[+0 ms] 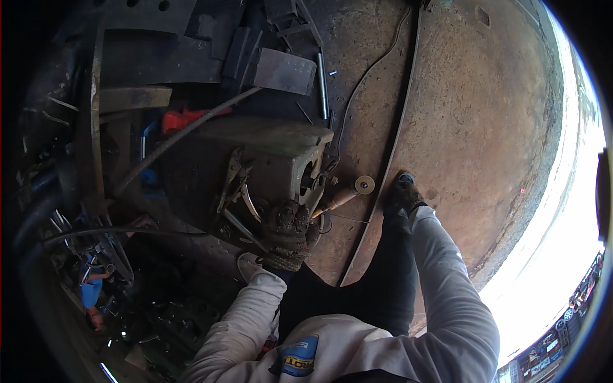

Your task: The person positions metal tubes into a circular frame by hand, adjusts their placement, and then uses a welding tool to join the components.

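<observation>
My left hand, in a dark worn glove, is curled closed beside the end of a heavy rusty steel piece. What its fingers hold, if anything, is hidden. Locking pliers stand on the steel just left of it. To the right, a grinder-like tool with a brown body and a round tan disc has its orange end next to my fingers; I cannot tell whether they touch. My right hand, also gloved, rests at my right knee, its fingers mostly hidden.
A cable and a long straight seam run across the rusty brown floor. Ahead lie a metal tube, a steel block and a red tool. A bar slants across the left. More tools and scrap clutter the lower left.
</observation>
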`<state>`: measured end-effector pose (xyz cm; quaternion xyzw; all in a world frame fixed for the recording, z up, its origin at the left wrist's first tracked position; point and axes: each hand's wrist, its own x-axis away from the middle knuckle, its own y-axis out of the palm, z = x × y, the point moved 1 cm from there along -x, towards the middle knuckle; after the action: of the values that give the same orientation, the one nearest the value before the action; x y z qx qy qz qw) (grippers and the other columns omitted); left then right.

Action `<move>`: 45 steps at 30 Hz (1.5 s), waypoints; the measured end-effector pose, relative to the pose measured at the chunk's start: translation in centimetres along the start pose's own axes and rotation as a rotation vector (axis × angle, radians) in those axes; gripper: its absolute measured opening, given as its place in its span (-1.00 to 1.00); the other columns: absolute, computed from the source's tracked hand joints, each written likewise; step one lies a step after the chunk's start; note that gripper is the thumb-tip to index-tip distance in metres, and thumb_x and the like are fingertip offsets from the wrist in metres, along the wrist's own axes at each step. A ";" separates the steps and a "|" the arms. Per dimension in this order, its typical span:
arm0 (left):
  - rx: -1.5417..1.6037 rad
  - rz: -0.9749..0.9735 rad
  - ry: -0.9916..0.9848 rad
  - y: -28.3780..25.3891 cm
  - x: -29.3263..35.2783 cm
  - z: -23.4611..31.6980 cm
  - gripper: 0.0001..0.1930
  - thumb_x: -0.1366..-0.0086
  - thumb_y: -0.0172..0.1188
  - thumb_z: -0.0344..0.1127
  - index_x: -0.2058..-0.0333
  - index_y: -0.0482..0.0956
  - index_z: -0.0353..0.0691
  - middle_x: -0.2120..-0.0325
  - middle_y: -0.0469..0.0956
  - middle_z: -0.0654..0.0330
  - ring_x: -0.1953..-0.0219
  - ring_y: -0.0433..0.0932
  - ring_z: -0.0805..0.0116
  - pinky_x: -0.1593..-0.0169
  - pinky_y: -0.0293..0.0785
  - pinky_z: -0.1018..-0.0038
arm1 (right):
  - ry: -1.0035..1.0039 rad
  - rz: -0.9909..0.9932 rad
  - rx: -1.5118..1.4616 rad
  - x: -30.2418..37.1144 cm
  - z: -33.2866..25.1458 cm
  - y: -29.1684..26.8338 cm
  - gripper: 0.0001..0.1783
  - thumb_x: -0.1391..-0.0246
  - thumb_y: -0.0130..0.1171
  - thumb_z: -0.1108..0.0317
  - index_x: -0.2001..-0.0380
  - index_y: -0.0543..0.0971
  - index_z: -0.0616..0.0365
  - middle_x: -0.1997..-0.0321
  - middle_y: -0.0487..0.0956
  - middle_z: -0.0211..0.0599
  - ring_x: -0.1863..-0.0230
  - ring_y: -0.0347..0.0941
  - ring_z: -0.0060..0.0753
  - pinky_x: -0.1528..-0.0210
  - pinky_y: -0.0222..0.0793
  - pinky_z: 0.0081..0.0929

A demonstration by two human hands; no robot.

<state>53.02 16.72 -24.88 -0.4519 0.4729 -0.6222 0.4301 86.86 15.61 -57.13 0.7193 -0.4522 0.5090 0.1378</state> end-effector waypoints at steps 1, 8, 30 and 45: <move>0.008 -0.008 -0.004 0.7 0.3 0.0 -0.63 -0.02 0.32 -0.19 0.23 0.62 -0.29 0.16 0.51 -0.01 0.06 0.52 -0.01 0.01 0.54 0.05 | -0.034 -0.025 0.098 -1.7 -1.0 0.3 -0.49 -0.21 0.12 -0.10 0.07 0.69 0.09 0.09 0.68 0.00 0.00 0.61 -0.03 -0.09 0.45 -0.18; -0.028 0.183 -0.020 4.8 1.9 -0.6 -0.57 -0.27 0.28 -0.11 -0.08 0.51 -0.09 0.03 0.43 0.05 0.08 0.50 0.04 0.01 0.52 0.01 | -0.318 0.015 0.109 -11.4 -14.1 3.7 -0.50 -0.23 0.13 -0.04 0.07 0.67 0.18 0.07 0.67 -0.04 0.02 0.57 -0.07 -0.07 0.46 -0.21; -0.379 -0.196 0.232 4.7 6.3 0.7 -0.42 -0.36 0.17 0.05 -0.32 0.36 0.16 -0.37 0.22 -0.04 -0.30 0.34 -0.32 -0.29 0.28 -0.26 | -0.106 0.264 0.341 -30.0 -26.8 15.1 -0.48 -0.25 0.07 0.12 -0.25 0.40 -0.05 -0.11 0.61 0.01 -0.17 0.55 0.07 -0.15 0.49 0.07; -0.479 -0.261 0.416 4.1 7.0 0.6 -0.49 -0.46 0.05 -0.14 -0.32 0.29 -0.13 -0.13 0.44 -0.11 -0.10 0.54 0.01 -0.01 0.66 0.11 | -0.258 0.322 0.332 -32.4 -24.1 12.3 -0.40 -0.09 0.25 0.01 -0.18 0.52 -0.03 -0.05 0.63 0.11 -0.14 0.53 0.21 -0.14 0.45 0.00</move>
<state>52.47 9.16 -27.69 -0.4601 0.6214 -0.6222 0.1228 60.15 41.21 -77.44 0.7097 -0.4851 0.4957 -0.1237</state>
